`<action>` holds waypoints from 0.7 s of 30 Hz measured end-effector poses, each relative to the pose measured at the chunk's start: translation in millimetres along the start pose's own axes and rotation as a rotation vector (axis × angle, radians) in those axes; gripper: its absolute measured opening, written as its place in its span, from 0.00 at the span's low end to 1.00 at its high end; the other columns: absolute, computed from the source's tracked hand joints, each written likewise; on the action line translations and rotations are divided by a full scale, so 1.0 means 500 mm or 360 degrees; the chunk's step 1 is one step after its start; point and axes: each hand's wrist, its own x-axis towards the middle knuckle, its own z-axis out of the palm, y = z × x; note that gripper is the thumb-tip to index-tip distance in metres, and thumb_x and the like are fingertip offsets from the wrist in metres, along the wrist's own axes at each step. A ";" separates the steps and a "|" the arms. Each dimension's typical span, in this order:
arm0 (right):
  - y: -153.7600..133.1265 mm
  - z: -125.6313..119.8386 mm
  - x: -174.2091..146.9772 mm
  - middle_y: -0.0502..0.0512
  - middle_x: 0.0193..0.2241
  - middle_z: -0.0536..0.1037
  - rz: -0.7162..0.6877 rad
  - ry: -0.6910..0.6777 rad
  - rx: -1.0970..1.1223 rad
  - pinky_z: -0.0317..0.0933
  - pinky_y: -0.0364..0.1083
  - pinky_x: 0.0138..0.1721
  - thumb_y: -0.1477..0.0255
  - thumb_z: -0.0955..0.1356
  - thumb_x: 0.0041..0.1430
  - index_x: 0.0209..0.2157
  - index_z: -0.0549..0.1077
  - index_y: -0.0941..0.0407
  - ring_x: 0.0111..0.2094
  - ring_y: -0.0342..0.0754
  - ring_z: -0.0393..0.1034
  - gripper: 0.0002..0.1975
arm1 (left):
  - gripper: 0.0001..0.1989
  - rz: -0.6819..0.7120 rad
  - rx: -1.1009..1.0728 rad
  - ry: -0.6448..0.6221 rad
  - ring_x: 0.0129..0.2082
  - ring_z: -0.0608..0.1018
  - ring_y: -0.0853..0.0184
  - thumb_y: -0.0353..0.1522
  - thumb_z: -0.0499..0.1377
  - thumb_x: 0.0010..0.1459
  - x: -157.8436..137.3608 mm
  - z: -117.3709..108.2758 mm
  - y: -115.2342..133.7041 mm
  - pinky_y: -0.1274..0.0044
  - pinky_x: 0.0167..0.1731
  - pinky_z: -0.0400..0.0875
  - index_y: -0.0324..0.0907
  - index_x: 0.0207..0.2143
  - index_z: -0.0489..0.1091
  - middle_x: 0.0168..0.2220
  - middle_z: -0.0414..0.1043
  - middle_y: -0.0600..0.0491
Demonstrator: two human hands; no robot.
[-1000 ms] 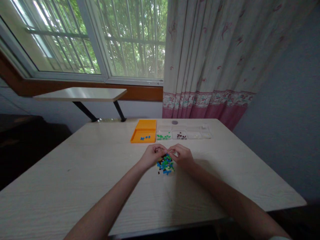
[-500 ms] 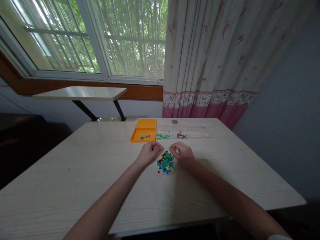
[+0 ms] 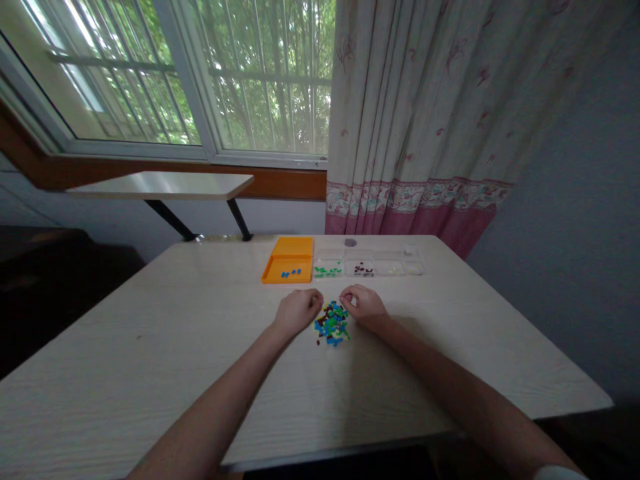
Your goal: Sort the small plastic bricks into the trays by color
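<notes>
Two bare hands are flanking a heap of small plastic bricks (image 3: 332,327) on a pale wood-grain desk (image 3: 175,347); the blue, green, dark brown and yellowish pieces are lying mixed between the wrists, probably so central because either hand can reach them there. The left hand (image 3: 299,310) is resting just beside the heap's left flank, its fingers curling inward; the right hand (image 3: 367,307) is sitting just off the upper right edge, thumb and forefinger drawing close together; whether either is gripping a brick, the view is not telling.

Beyond the heap, an open orange box (image 3: 293,247) is holding a few blue bricks (image 3: 285,275); next to it, clear plastic compartments (image 3: 385,254) are keeping green bricks (image 3: 329,270) and dark brown bricks (image 3: 363,269) in separate sections, with faint pale specks showing farther right; the single-colour groups are apparently sitting apart so that the shades are not mixing, and within arm's reach.
</notes>
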 end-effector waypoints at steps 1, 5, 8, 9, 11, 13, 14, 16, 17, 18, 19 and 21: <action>0.000 0.001 0.000 0.50 0.25 0.71 0.0000 -0.0006 -0.0001 0.57 0.40 0.33 0.73 0.64 0.51 0.29 0.70 0.56 0.29 0.42 0.65 0.04 | 0.14 0.0004 0.0020 0.0005 0.25 0.71 0.67 0.38 0.49 0.52 0.000 0.001 0.000 0.81 0.23 0.54 0.43 0.32 0.71 0.26 0.71 0.50; -0.006 -0.001 -0.001 0.50 0.25 0.71 -0.0005 -0.0013 -0.0009 0.57 0.40 0.32 0.73 0.64 0.51 0.29 0.70 0.56 0.28 0.41 0.65 0.04 | 0.12 -0.0023 -0.0002 0.0014 0.23 0.70 0.68 0.38 0.51 0.50 0.001 0.001 -0.005 0.80 0.22 0.54 0.42 0.29 0.71 0.24 0.71 0.51; -0.014 -0.006 -0.003 0.50 0.25 0.71 -0.0030 0.0008 -0.0011 0.57 0.39 0.30 0.73 0.64 0.51 0.29 0.70 0.55 0.27 0.41 0.65 0.04 | 0.10 -0.0012 -0.0223 0.0002 0.21 0.68 0.70 0.35 0.52 0.48 0.003 0.000 -0.007 0.81 0.21 0.54 0.40 0.25 0.71 0.21 0.69 0.53; -0.017 -0.008 -0.004 0.50 0.26 0.72 -0.0044 0.0023 -0.0008 0.56 0.39 0.30 0.73 0.64 0.51 0.30 0.71 0.55 0.27 0.41 0.65 0.04 | 0.09 -0.0003 -0.0365 0.0006 0.20 0.67 0.71 0.34 0.53 0.47 0.004 0.001 -0.005 0.82 0.21 0.54 0.39 0.24 0.71 0.20 0.68 0.53; -0.025 -0.012 -0.006 0.50 0.26 0.72 -0.0088 0.0066 0.0002 0.56 0.39 0.29 0.72 0.64 0.52 0.30 0.71 0.55 0.27 0.40 0.65 0.05 | 0.09 -0.0004 -0.0742 0.0017 0.19 0.66 0.73 0.32 0.53 0.46 0.007 0.002 0.003 0.83 0.20 0.54 0.37 0.24 0.70 0.19 0.67 0.55; -0.032 -0.015 -0.008 0.50 0.27 0.73 -0.0150 0.0123 0.0012 0.57 0.38 0.29 0.72 0.64 0.52 0.32 0.71 0.55 0.27 0.40 0.65 0.06 | 0.09 -0.0037 -0.1136 0.0022 0.17 0.63 0.75 0.32 0.54 0.45 0.010 0.004 0.016 0.84 0.18 0.54 0.36 0.25 0.69 0.17 0.64 0.56; -0.036 -0.016 -0.009 0.50 0.27 0.73 -0.0181 0.0153 0.0014 0.57 0.38 0.29 0.71 0.63 0.53 0.32 0.71 0.55 0.28 0.40 0.66 0.06 | 0.09 -0.0057 -0.1296 0.0024 0.16 0.61 0.76 0.33 0.54 0.44 0.011 0.005 0.022 0.84 0.17 0.53 0.35 0.25 0.69 0.16 0.62 0.57; -0.043 -0.018 -0.010 0.51 0.27 0.73 -0.0229 0.0212 0.0015 0.57 0.39 0.30 0.69 0.63 0.53 0.32 0.71 0.55 0.28 0.41 0.66 0.07 | 0.09 -0.0074 -0.1524 0.0005 0.14 0.59 0.78 0.34 0.56 0.43 0.011 0.005 0.034 0.84 0.16 0.52 0.34 0.24 0.68 0.14 0.58 0.60; -0.045 -0.019 -0.010 0.52 0.27 0.73 -0.0241 0.0236 0.0013 0.57 0.39 0.30 0.68 0.63 0.54 0.32 0.71 0.55 0.28 0.41 0.66 0.08 | 0.10 -0.0080 -0.1593 -0.0007 0.14 0.58 0.78 0.34 0.57 0.42 0.010 0.005 0.039 0.85 0.16 0.51 0.34 0.24 0.68 0.13 0.57 0.60; -0.047 -0.019 -0.010 0.52 0.27 0.74 -0.0247 0.0254 0.0009 0.57 0.39 0.29 0.68 0.63 0.54 0.32 0.72 0.56 0.28 0.41 0.67 0.08 | 0.10 -0.0087 -0.1641 -0.0019 0.14 0.58 0.79 0.34 0.58 0.41 0.010 0.005 0.042 0.85 0.15 0.51 0.34 0.23 0.68 0.12 0.57 0.61; -0.049 -0.020 -0.010 0.52 0.26 0.74 -0.0248 0.0267 0.0003 0.57 0.39 0.29 0.67 0.63 0.54 0.32 0.72 0.56 0.27 0.41 0.67 0.09 | 0.10 -0.0097 -0.1672 -0.0030 0.13 0.57 0.79 0.34 0.59 0.40 0.009 0.004 0.045 0.85 0.15 0.50 0.34 0.23 0.68 0.12 0.56 0.61; -0.050 -0.020 -0.009 0.52 0.26 0.74 -0.0247 0.0277 -0.0005 0.57 0.39 0.28 0.67 0.63 0.54 0.31 0.72 0.56 0.27 0.40 0.67 0.09 | 0.10 -0.0115 -0.1695 -0.0049 0.13 0.57 0.79 0.34 0.59 0.40 0.009 0.004 0.046 0.85 0.15 0.49 0.34 0.22 0.68 0.12 0.56 0.61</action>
